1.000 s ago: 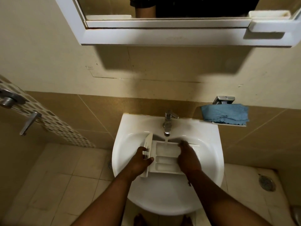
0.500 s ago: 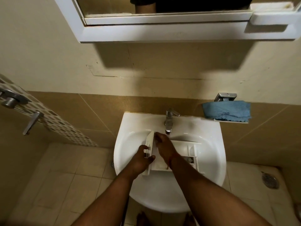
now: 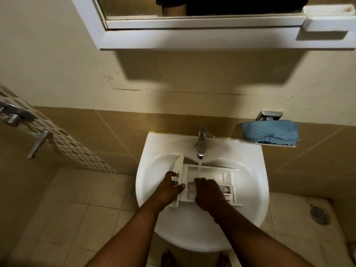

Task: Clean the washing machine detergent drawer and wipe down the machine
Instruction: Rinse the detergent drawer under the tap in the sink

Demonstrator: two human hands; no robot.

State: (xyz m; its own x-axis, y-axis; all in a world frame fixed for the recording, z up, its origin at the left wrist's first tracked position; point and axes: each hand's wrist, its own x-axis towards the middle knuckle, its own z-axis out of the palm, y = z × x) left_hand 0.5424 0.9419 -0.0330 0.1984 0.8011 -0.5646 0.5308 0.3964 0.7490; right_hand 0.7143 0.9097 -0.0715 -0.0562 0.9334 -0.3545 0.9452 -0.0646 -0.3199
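The white plastic multi-compartment detergent drawer (image 3: 208, 182) lies across the bowl of the white ceramic pedestal sink (image 3: 250, 189), its front panel to the left, w/ water from the chrome single-lever tap (image 3: 201, 145) running into the back compartment. Left hand (image 3: 169, 189) grips the front panel, thumb curled round its near edge, fingers on the outer face, steadying the drawer. Right hand (image 3: 209, 193) is knuckles-up over the middle compartments, fingers bent down into them; can't tell if it pinches anything, looks like bare-finger rubbing. Vs half a sec ago the right hand has come back from the drawer's front-left end, by the tap stream, to the centre; a sec ago it was at the right end. So it's sweeping side to side across the compartments: prob. mid-scrub, rinse stage of the drawer, w/ the softener end at right now uncovered and under no water. The folded blue cloth (image 3: 269, 131) sits untouched on the small wall shelf right of the sink, likely for the machine wipe-down, which hasn't begun; no washing machine in view.
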